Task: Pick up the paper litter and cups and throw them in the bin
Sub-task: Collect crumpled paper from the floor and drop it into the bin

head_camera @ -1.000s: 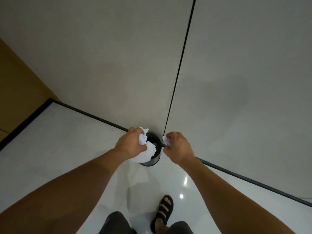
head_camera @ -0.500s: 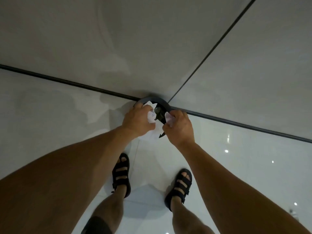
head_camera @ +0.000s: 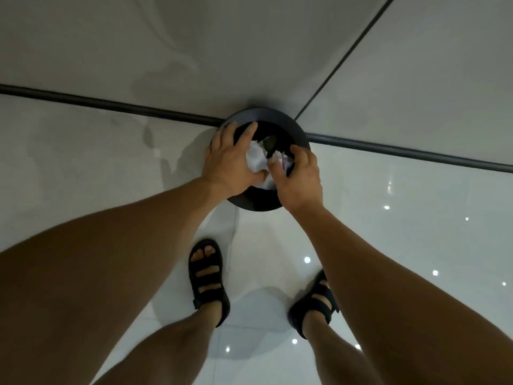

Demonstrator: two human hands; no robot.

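Observation:
A round black bin stands on the floor against the wall. Both my hands are over its mouth. My left hand is spread with straight fingers reaching over the far rim, and white paper lies just under its palm and thumb, inside the opening. My right hand is at the near right of the opening, with fingers and thumb curled round a small crumpled paper wad. Something dark sits deeper in the bin. No cups are in view.
The glossy white tiled floor meets a grey wall along a black skirting strip. My two feet in black sandals stand just in front of the bin.
I have stepped closer and leaned over the bin. Both hands dropped into its mouth, and my left hand opened from a grip on the white paper to straight fingers.

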